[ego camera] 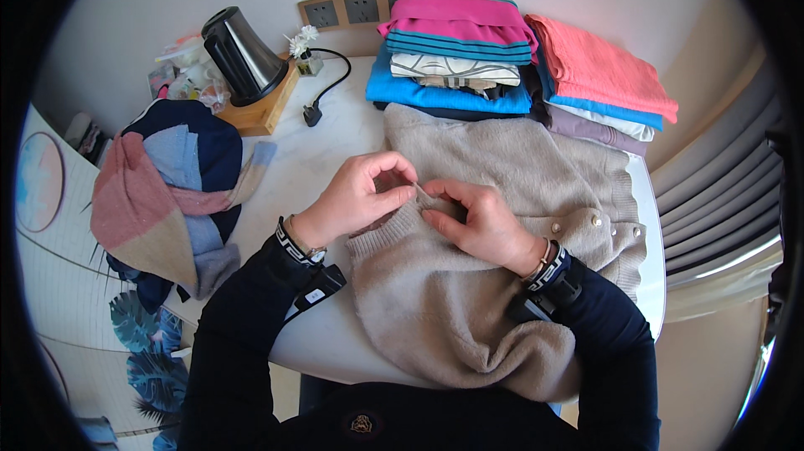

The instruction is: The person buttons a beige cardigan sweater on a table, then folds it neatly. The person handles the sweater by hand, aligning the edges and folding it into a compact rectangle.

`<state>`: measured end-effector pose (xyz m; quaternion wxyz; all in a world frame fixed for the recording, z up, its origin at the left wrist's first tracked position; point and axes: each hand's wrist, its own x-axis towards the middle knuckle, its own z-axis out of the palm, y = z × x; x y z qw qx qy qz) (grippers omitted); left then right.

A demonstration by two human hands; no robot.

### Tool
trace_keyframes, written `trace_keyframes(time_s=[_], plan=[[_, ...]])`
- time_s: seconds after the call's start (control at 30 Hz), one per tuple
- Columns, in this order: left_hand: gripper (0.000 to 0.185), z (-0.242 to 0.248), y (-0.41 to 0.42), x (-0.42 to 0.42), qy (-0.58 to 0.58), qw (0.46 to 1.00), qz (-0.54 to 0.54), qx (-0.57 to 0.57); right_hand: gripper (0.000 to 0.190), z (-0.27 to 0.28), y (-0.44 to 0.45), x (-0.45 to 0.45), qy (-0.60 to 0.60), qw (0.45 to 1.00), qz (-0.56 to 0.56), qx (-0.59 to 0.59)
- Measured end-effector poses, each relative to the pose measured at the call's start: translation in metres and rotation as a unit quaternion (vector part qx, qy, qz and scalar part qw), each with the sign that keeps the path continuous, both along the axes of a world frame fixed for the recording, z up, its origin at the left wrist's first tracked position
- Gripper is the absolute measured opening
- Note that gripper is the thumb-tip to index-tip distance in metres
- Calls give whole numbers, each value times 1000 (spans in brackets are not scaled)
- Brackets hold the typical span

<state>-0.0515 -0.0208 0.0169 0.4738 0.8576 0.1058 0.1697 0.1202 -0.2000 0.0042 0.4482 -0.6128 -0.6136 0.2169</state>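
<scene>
A beige knitted cardigan [440,313] with pearl-like buttons lies spread over the white table [326,193], one part drooping at the front edge. My left hand [358,193] pinches the ribbed neckband between thumb and forefinger. Close beside it, my right hand [480,222] grips the same edge with thumb and index finger. The fingertips of both hands almost meet at the collar. On the right side of the cardigan the buttoned front and the ribbed hem are visible. Each wrist wears a strap with a small device.
Folded clothes [458,49] are stacked at the back, with a second pile [603,74] to their right. On the left lie crumpled knitwear [169,200] and a steel kettle [242,55] on a wooden stand [270,105]. A power plug [312,114] rests near a small flower vase [308,63].
</scene>
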Motion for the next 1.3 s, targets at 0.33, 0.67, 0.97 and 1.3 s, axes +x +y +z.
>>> trace_keyframes(time_s=[0.33, 0.67, 0.97, 1.3], plan=[[52, -18, 30, -1, 31, 978, -14, 203, 51, 10, -8, -12, -123, 973, 193, -13], [60, -20, 44, -5, 52, 958, 12, 281, 50, 18, -11, -1, -293, 956, 13, -10], [62, -11, 34, -4, 55, 994, 62, 77, 53, 0, -12, -1, -341, 938, 53, 24], [34, 7, 54, -16, 90, 914, 233, 319, 49, 1, -10, -8, -303, 949, 84, 38]])
